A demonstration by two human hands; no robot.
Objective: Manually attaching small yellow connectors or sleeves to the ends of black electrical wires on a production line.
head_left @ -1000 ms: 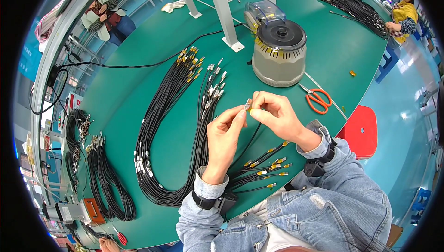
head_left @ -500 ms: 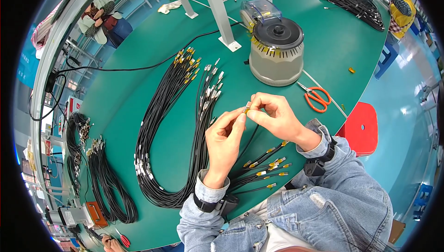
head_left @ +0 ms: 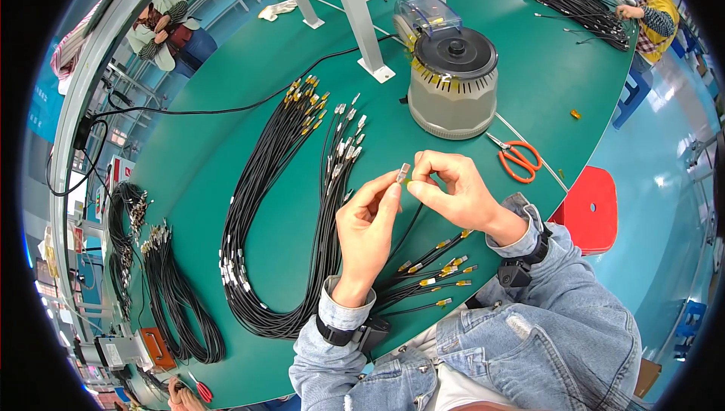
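My left hand [head_left: 365, 231] pinches a black cable just below its silver metal connector [head_left: 403, 172], which points up and away from me. Close beside it, the thumb and fingertips of my right hand [head_left: 458, 193] are closed on a small piece of yellow tape [head_left: 408, 183]; whether the tape touches the connector is too small to tell. The cable [head_left: 411, 224] runs down behind my hands. Below them, several cable ends with yellow tape [head_left: 427, 283] fan out on the green table [head_left: 291, 173].
A round tape dispenser [head_left: 453, 94] stands beyond my hands, with orange-handled scissors [head_left: 519, 162] to its right. A large bundle of black cables [head_left: 253, 177] curves at left; another bundle [head_left: 181, 305] lies farther left. A red stool [head_left: 593, 215] stands at right. Co-workers sit around the table.
My right fingertips have drawn slightly right, away from the connector, so more of its metal shows. The co-worker at the far right has lowered a hand to the cables there.
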